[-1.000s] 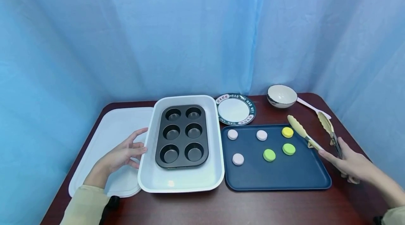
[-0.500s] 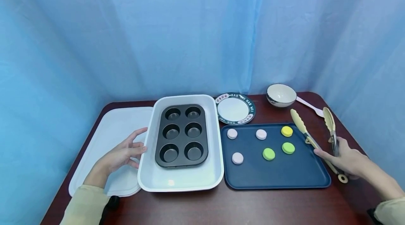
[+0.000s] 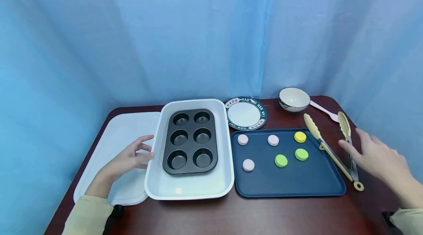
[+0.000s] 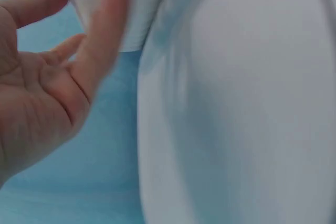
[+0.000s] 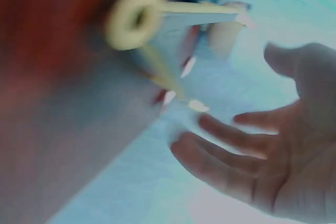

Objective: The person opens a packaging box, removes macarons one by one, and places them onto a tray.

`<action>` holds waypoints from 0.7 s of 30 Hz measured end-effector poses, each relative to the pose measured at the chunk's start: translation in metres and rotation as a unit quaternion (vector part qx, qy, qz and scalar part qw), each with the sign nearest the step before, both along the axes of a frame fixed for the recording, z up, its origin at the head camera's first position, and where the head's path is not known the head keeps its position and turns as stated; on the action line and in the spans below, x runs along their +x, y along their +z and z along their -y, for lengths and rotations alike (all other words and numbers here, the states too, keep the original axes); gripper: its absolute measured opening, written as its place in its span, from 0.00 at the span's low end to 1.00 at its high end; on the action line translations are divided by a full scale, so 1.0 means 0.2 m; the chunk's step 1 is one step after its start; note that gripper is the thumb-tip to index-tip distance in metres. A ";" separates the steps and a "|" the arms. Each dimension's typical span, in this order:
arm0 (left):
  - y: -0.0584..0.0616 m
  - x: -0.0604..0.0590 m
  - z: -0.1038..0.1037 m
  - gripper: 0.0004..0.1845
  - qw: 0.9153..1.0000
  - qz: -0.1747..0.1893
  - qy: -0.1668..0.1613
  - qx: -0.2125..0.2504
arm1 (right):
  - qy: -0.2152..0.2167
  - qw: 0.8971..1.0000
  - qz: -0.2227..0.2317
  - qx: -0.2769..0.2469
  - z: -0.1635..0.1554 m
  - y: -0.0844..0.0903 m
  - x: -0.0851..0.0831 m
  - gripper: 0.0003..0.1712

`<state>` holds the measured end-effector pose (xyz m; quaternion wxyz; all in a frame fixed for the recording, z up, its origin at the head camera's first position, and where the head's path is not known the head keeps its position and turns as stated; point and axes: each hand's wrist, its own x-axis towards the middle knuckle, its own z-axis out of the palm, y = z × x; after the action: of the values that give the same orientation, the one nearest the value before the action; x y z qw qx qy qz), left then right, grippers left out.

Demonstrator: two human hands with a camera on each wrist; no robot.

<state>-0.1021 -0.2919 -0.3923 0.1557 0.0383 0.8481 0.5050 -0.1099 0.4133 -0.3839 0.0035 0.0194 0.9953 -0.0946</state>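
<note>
My left hand (image 3: 127, 161) touches the left rim of a white rectangular tray (image 3: 190, 190) with its fingers spread and loosely bent. Inside that tray lies a dark muffin pan (image 3: 190, 141) with several cups. Spread tongs (image 3: 335, 160) lie at the right, one arm across the edge of a navy tray (image 3: 290, 187). My right hand (image 3: 380, 158) hovers beside them, fingers extended and holding nothing; its wrist view shows the tongs' ring (image 5: 137, 19) apart from the palm. On the navy tray sit a yellow macaron (image 3: 300, 137), green macarons (image 3: 281, 161) and pale pink macarons (image 3: 248, 165).
Under the left forearm lies a flat white lid-like panel (image 3: 132, 126). Behind the navy tray are a green-rimmed plate (image 3: 244, 115), a white bowl (image 3: 294, 100) and a white handled utensil (image 3: 322, 110), partly hidden by the bowl. Blue curtains (image 3: 198, 36) surround the dark table (image 3: 264, 214).
My right hand brought the tongs down to the right, let go of them and drew away rightward. The left hand stays at the white tray's rim, its fingers shifting slightly.
</note>
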 end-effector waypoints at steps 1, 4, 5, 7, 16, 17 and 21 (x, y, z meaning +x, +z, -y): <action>0.01 0.00 0.00 0.37 0.999 -0.029 0.001 -0.025 | 0.023 0.998 -0.056 -0.002 0.02 0.02 -0.01 0.48; 0.06 0.00 -0.02 0.33 0.981 -0.147 0.018 -0.123 | 0.090 0.980 -0.177 -0.007 0.10 0.08 -0.07 0.31; 0.08 -0.01 -0.02 0.31 0.966 -0.197 0.028 -0.163 | 0.110 0.973 -0.202 -0.012 0.13 0.10 -0.09 0.28; 0.11 -0.03 -0.01 0.28 0.925 -0.295 0.043 -0.234 | 0.137 0.963 -0.231 -0.011 0.17 0.16 -0.14 0.26; 0.20 -0.14 0.03 0.33 0.822 -0.420 0.038 -0.382 | 0.170 0.974 -0.142 0.036 0.37 0.27 -0.34 0.35; 0.20 -0.15 0.04 0.34 0.826 -0.404 0.033 -0.393 | 0.165 0.978 -0.123 0.042 0.39 0.26 -0.36 0.36; 0.22 -0.18 0.06 0.37 0.843 -0.317 0.011 -0.433 | 0.150 0.984 -0.069 0.070 0.44 0.22 -0.40 0.39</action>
<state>-0.1389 -0.3036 -0.3485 -0.1270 0.1154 0.9840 0.0479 -0.1900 0.3246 -0.3405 -0.0523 -0.1363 0.9890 -0.0245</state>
